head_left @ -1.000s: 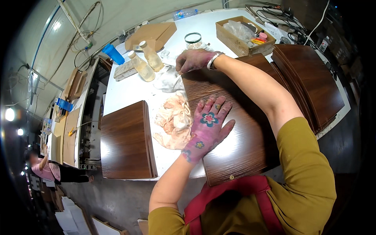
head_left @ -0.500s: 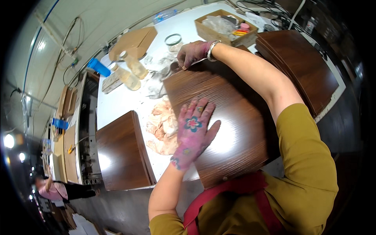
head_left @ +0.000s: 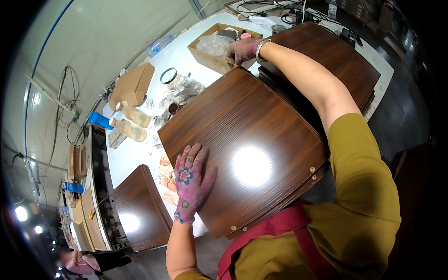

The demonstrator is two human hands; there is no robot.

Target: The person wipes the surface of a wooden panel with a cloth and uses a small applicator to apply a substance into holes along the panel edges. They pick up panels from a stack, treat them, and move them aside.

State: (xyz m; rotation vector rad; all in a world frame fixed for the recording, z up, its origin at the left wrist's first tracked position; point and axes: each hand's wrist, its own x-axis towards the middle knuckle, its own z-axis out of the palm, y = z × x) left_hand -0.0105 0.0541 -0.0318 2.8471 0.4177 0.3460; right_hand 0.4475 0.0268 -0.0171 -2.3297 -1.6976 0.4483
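Note:
A dark brown wood-grain panel (head_left: 252, 116) lies in front of me, on top of other panels whose edges show along its near side. My left hand (head_left: 192, 181), in a pink flowered glove, rests flat on its left part with the fingers stretched out. At the far corner, my right hand (head_left: 243, 52), in a stained pink glove, is closed on the panel's edge, its fingertips partly hidden. Small round fittings (head_left: 312, 170) sit near the panel's near corners. A crumpled tan cloth (head_left: 167, 175) shows beside my left hand, partly under the panel.
More brown panels (head_left: 142, 210) are stacked at left, and another stack (head_left: 331, 60) stands at right. Farther back are a cardboard box (head_left: 205, 58), two bottles (head_left: 128, 129), a blue cup (head_left: 100, 120), and a glass jar (head_left: 169, 77). A person (head_left: 84, 263) is at far left.
The panel has swung round and come down flatter, so its near corner fittings now show. Both hands have moved with it, the left one toward its left edge. The view has shifted too.

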